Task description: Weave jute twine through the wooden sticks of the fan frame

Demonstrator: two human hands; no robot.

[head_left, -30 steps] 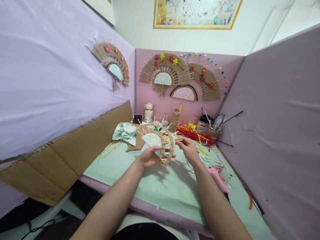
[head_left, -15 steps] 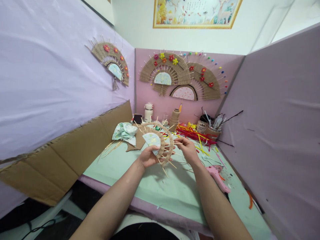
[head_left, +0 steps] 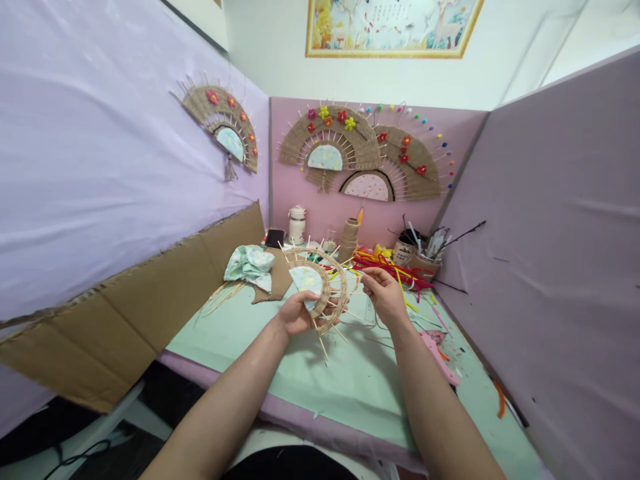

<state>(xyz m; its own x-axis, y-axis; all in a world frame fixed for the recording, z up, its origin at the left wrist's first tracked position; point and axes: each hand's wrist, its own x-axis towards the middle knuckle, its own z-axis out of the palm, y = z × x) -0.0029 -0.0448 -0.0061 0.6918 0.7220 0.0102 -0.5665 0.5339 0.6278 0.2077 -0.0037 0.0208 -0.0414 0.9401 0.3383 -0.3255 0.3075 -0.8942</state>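
Observation:
A half-made fan [head_left: 320,283] of wooden sticks, with a pale patterned paper centre and brown twine wound in arcs, is held upright above the green table [head_left: 350,380]. My left hand [head_left: 297,313] grips it at its lower centre, fingers closed around the base. My right hand [head_left: 383,293] is just right of the fan's rim, fingers pinched on a strand of twine that runs to the fan. Stick ends poke out all round the rim.
A pink glue gun [head_left: 440,357] lies by my right forearm. Red and yellow pipe cleaners [head_left: 390,267], tool cups [head_left: 417,257], a twine spool [head_left: 350,237], folded cloth [head_left: 250,263] and loose sticks [head_left: 225,293] sit further back. Cardboard [head_left: 150,293] leans at left; finished fans [head_left: 327,143] hang on the walls.
The fan has turned slightly in my left hand, its lower sticks swinging down and left. My right hand has drawn up and to the right, away from the rim, pulling the twine.

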